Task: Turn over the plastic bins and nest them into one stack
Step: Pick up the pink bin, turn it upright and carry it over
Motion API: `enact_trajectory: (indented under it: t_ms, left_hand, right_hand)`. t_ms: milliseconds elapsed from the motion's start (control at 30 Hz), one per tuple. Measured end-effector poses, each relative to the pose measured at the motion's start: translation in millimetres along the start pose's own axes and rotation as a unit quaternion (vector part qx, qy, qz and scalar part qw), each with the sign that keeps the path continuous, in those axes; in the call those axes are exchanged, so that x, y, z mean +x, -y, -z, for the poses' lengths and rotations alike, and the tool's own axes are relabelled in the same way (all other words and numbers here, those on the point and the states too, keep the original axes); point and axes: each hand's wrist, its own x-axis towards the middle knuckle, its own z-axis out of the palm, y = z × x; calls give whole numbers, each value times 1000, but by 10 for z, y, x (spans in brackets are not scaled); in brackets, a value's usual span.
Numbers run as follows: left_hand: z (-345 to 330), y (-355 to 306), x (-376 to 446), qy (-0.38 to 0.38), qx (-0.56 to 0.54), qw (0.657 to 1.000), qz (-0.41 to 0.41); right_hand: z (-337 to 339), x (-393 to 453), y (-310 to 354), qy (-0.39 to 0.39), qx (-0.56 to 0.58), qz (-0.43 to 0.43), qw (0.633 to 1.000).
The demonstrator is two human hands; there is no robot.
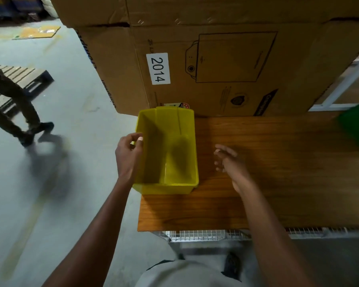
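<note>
A yellow plastic bin (174,146) stands open side up at the left end of the wooden table (278,172), its left side jutting a little past the table's edge. My left hand (129,152) pinches the bin's left rim with thumb and fingers. My right hand (228,160) hovers over the table just right of the bin, fingers apart and holding nothing. A green bin (356,127) shows partly at the right edge of the view, blurred.
Large cardboard boxes (216,59), one labelled 2014, stand against the table's far side right behind the yellow bin. Another person's legs (19,112) move across the concrete floor at the left, near a pallet (25,79). A wire-mesh frame (205,235) runs under the table's near edge.
</note>
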Motion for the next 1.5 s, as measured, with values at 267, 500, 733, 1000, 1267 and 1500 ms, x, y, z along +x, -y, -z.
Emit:
enact_trajectory:
  t_ms: [267, 500, 733, 1000, 1267, 1500]
  left_hand:
    - [-785, -576, -762, 107, -82, 989, -61]
    - [-1742, -941, -1682, 307, -205, 929, -30]
    - [-2911, -1241, -2808, 397, -183, 893, 105]
    - [-4186, -1738, -3863, 489, -136, 848, 154]
    - [-5427, -2388, -4234, 539, -95, 830, 105]
    - [-7007, -2865, -4359, 559, -87, 823, 47]
  right_hand:
    - [945, -742, -267, -103, 61, 1, 993]
    - [2115, -1108, -721, -187, 74, -18, 979]
    - [3513, -1319, -1126, -244, 100, -54, 963]
    - [5161, -1427, -1446, -325, 104, -59, 938]
    - [6446, -1113, -1625, -392, 123, -80, 908]
    - [7519, -591, -1579, -419, 106, -81, 898]
